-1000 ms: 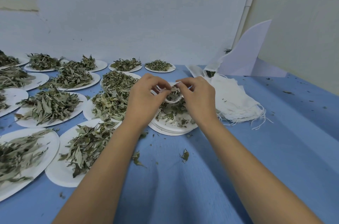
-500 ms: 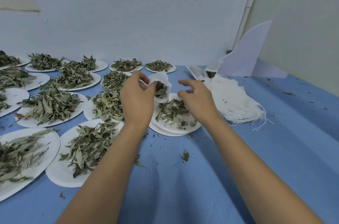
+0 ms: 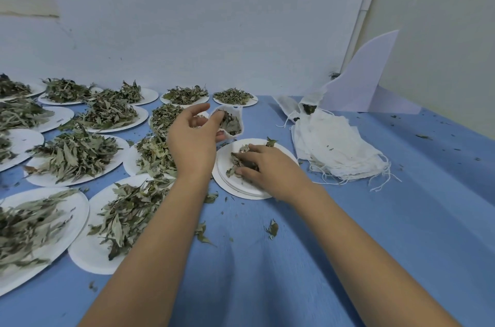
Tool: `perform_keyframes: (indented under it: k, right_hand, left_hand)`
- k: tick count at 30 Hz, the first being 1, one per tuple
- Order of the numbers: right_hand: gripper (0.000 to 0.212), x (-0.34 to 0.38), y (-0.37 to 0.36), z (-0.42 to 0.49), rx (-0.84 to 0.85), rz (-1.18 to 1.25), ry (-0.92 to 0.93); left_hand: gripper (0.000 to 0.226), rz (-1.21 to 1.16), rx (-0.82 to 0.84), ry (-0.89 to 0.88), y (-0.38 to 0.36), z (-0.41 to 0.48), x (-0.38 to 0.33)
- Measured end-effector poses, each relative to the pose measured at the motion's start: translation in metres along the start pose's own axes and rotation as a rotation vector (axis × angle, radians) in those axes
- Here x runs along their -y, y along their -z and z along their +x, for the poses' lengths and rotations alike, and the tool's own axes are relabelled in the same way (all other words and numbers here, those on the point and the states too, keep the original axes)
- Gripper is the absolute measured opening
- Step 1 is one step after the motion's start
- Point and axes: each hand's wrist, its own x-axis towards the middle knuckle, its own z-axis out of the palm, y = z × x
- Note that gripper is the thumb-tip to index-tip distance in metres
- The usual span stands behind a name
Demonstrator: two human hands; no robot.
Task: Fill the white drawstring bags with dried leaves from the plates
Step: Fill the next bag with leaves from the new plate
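My left hand (image 3: 193, 139) holds a small white drawstring bag (image 3: 231, 121) by its rim, mouth open and dried leaves visible inside, above the far edge of a white plate (image 3: 281, 150). My right hand (image 3: 263, 166) lies on that plate with its fingers curled round a clump of dried leaves (image 3: 239, 162). The plate sits on a stack of similar plates and is mostly bare. A pile of flat white drawstring bags (image 3: 337, 147) lies to the right.
Several white plates heaped with dried leaves (image 3: 77, 152) cover the blue table (image 3: 401, 219) to the left and back. Loose leaf bits (image 3: 272, 229) lie scattered in front. A white board (image 3: 361, 80) leans at the back right corner beside filled bags (image 3: 308, 108).
Both hands held the bag's mouth together; my right hand let go and dropped to the plate to gather leaves. My left hand lifted the bag slightly and keeps it open.
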Motion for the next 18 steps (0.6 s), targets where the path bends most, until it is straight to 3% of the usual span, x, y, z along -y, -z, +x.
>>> perform_keyframes:
  k: [4, 7, 10, 13, 18]
  right_hand:
    - [0.039, 0.004, 0.000, -0.002, -0.173, 0.037, -0.039]
    - [0.048, 0.005, 0.001, -0.001, -0.298, 0.005, -0.103]
    - [0.067, 0.003, -0.003, -0.002, -0.107, 0.085, -0.176]
    - [0.068, -0.001, -0.011, -0.003, 0.054, 0.139, -0.196]
    - [0.045, 0.001, -0.012, 0.002, -0.066, 0.160, -0.115]
  left_hand:
    - [0.017, -0.072, 0.022, 0.032, 0.000, 0.001, 0.000]
    - [0.007, -0.072, 0.026, 0.025, 0.000, 0.001, 0.001]
    - [0.013, -0.073, 0.023, 0.020, 0.000, 0.002, 0.002]
    - [0.014, -0.076, 0.022, 0.021, 0.000, 0.001, 0.002]
    - [0.007, -0.081, 0.032, 0.016, -0.001, 0.001, 0.002]
